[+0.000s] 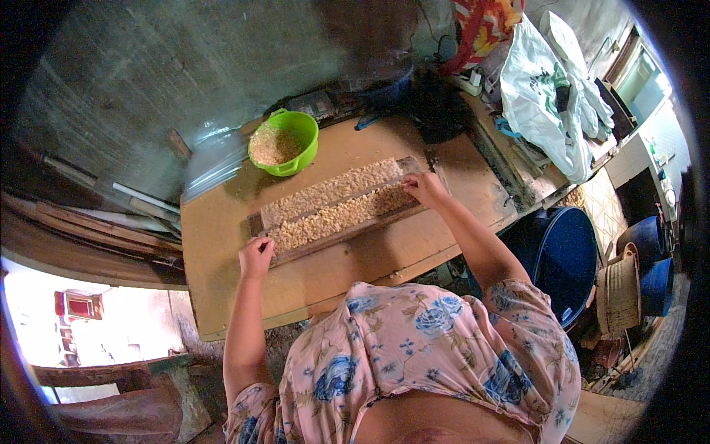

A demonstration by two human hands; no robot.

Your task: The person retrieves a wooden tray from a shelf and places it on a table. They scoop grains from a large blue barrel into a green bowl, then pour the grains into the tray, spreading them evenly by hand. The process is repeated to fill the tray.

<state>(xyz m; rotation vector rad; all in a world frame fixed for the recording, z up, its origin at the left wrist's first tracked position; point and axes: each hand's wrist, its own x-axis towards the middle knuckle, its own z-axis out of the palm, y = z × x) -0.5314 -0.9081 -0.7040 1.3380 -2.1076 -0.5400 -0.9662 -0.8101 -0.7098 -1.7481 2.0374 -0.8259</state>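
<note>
A long, shallow wooden tray (325,250) lies slantwise on the table, with a thin strip along its middle. Pale, crumbly pieces (325,224), perhaps nuts or popped grain, fill both of its long rows. My left hand (256,257) is at the near left corner, thumb and fingers pinched together. At the right end my right hand (424,189) also has its fingertips pinched, close to the pieces. Whatever is between the fingers of either hand is too small to make out. Behind the tray stands a green plastic basin (302,159) holding more of the pale pieces.
The tan table (222,296) carries clear plastic sheeting (214,166) on its left side and a black bag (440,111) at the back. White plastic bags (540,96) are heaped at the right. A big blue barrel (566,259) stands below the table's right edge, near a wicker basket (618,292).
</note>
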